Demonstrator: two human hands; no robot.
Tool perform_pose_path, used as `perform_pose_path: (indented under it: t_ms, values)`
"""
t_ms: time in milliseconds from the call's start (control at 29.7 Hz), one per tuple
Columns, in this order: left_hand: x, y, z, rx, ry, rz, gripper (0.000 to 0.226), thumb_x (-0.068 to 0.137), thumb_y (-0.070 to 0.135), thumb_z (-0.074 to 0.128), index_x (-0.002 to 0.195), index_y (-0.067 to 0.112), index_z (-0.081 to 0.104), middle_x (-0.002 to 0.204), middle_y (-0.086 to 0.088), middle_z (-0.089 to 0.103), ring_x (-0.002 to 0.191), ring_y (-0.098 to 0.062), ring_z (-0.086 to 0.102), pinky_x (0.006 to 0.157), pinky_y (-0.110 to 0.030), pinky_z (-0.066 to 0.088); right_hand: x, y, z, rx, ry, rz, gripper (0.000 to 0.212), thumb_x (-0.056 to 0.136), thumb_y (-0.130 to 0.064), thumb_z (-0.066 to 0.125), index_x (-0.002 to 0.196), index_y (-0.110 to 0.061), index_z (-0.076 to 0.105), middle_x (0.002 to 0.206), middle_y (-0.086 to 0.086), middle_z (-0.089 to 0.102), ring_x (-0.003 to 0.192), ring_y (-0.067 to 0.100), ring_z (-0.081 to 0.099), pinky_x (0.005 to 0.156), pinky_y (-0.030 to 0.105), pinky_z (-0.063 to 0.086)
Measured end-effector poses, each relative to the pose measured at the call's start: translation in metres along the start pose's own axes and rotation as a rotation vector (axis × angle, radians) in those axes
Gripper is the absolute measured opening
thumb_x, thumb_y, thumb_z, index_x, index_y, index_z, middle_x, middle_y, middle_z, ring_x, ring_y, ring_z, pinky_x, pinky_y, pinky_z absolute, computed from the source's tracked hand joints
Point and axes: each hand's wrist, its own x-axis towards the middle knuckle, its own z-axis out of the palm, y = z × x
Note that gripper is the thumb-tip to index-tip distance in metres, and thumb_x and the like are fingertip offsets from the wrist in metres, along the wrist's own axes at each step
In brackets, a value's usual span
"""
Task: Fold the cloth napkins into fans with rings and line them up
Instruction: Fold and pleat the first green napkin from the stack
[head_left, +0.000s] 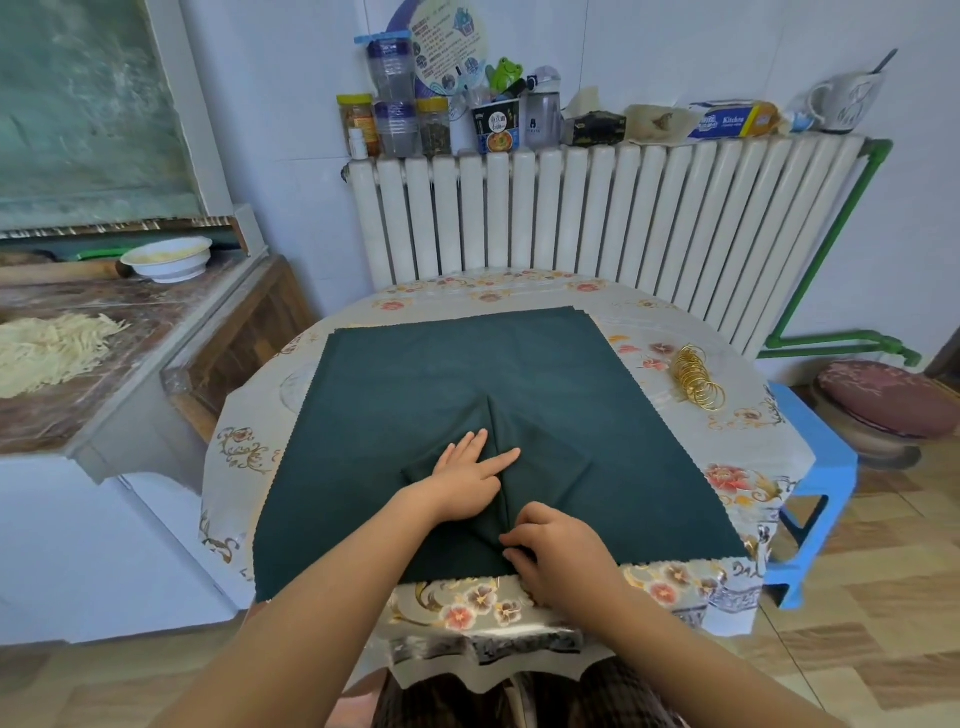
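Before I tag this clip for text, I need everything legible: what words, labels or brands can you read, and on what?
"Kitchen": on the blue and white box lying on the radiator.
Instant noodle cup: print too blurred to read.
Round poster on the wall: text too small.
Jars: labels unreadable.
Green napkin, gold rings: no text.

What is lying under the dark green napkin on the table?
The napkin lies on a floral tablecloth, which shows all around it. Edges peeking out at its far right corner suggest more napkins beneath; how many is hidden. Both hands rest on top.
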Motion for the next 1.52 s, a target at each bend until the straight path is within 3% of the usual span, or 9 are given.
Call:
perform_pose_path:
  t_ms: [135, 303, 438, 573, 775, 909, 1044, 1313, 1515]
  values:
    - [-0.005, 0.0, 0.002, 0.218, 0.133, -0.014, 0.048, 0.103, 0.037, 0.024, 0.15, 0.041, 0.017, 0.157, -0.009, 0.012, 0.144, -0.025, 0.008, 0.116, -0.037, 0.007, 0.002, 0.011, -0.013, -0.117, -0.009, -0.09, 0.007, 0.062, -0.025, 0.067, 0.064, -0.028, 0.073, 0.062, -0.011, 0.055, 0.046, 0.007, 0.055, 0.037, 0.017, 0.043]
    - [-0.013, 0.006, 0.001, 0.52, 0.356, 0.077, 0.048, 0.1, 0.043, 0.029, 0.146, 0.032, 0.033, 0.135, -0.005, 0.032, 0.126, -0.024, 0.028, 0.107, -0.036, 0.019, -0.01, 0.051, -0.041, -0.2, -0.024, -0.133, 0.016, 0.062, -0.017, 0.08, 0.071, -0.028, 0.072, 0.073, -0.012, 0.061, 0.06, 0.008, 0.062, 0.042, 0.019, 0.046]
    - [-0.014, 0.011, 0.003, 0.536, 0.44, 0.24, 0.041, 0.098, 0.037, 0.036, 0.129, 0.017, 0.054, 0.145, -0.009, 0.029, 0.135, -0.026, 0.024, 0.115, -0.035, 0.01, -0.011, 0.089, -0.07, -0.221, -0.024, -0.061, 0.026, 0.059, -0.008, 0.086, 0.071, -0.027, 0.073, 0.077, -0.014, 0.066, 0.067, 0.01, 0.064, 0.048, 0.019, 0.049]
    - [-0.005, 0.022, 0.014, 0.415, 0.305, 0.267, 0.044, 0.101, 0.029, 0.033, 0.136, 0.005, 0.04, 0.159, -0.01, 0.009, 0.146, -0.023, 0.009, 0.12, -0.033, 0.007, -0.008, 0.111, -0.083, -0.265, -0.026, 0.026, 0.021, 0.063, -0.01, 0.083, 0.069, -0.028, 0.073, 0.075, -0.015, 0.068, 0.065, 0.012, 0.061, 0.049, 0.023, 0.046]
    - [0.002, 0.011, 0.029, 0.281, 0.177, 0.228, 0.054, 0.104, 0.038, 0.019, 0.154, 0.026, 0.001, 0.161, -0.002, -0.008, 0.147, -0.014, -0.011, 0.119, -0.035, -0.01, -0.002, 0.089, -0.067, -0.267, 0.051, 0.133, 0.014, 0.076, -0.023, 0.056, 0.086, -0.019, 0.065, 0.087, -0.004, 0.064, 0.084, 0.02, 0.058, 0.072, 0.03, 0.048]
    - [0.004, 0.01, 0.031, 0.31, 0.187, 0.227, 0.054, 0.104, 0.041, 0.018, 0.153, 0.028, -0.001, 0.16, 0.0, -0.009, 0.147, -0.012, -0.012, 0.119, -0.033, -0.011, -0.002, 0.086, -0.044, -0.223, -0.163, 0.207, 0.063, 0.094, -0.054, 0.017, 0.145, -0.022, 0.036, 0.15, -0.006, 0.036, 0.139, 0.013, 0.028, 0.114, 0.024, 0.015]
    - [0.004, -0.004, 0.031, 0.284, 0.23, 0.234, 0.051, 0.104, 0.038, 0.015, 0.152, 0.03, 0.001, 0.16, 0.006, -0.007, 0.146, -0.007, -0.01, 0.118, -0.03, -0.01, -0.007, 0.094, -0.034, -0.271, -0.291, 0.237, 0.114, 0.06, -0.068, -0.042, 0.151, -0.024, 0.012, 0.157, -0.012, 0.01, 0.145, 0.006, 0.002, 0.112, 0.019, -0.012]
    - [-0.009, -0.018, 0.019, 0.347, 0.199, 0.124, 0.053, 0.105, 0.033, 0.016, 0.153, 0.02, 0.0, 0.16, 0.005, -0.01, 0.146, -0.014, -0.015, 0.116, -0.035, -0.015, -0.008, 0.094, -0.038, -0.299, -0.357, 0.216, 0.116, 0.052, -0.065, -0.049, 0.151, -0.022, -0.004, 0.157, -0.01, -0.004, 0.142, 0.003, -0.012, 0.112, 0.024, -0.017]
    - [-0.02, 0.025, 0.027, 0.165, 0.124, 0.363, 0.055, 0.103, 0.037, 0.031, 0.153, 0.028, 0.01, 0.161, 0.004, 0.002, 0.147, -0.009, -0.005, 0.117, -0.03, -0.013, -0.005, 0.092, -0.038, -0.342, -0.308, 0.158, 0.11, 0.068, -0.062, -0.041, 0.15, -0.015, 0.014, 0.156, -0.004, 0.011, 0.146, 0.013, 0.006, 0.114, 0.027, -0.013]
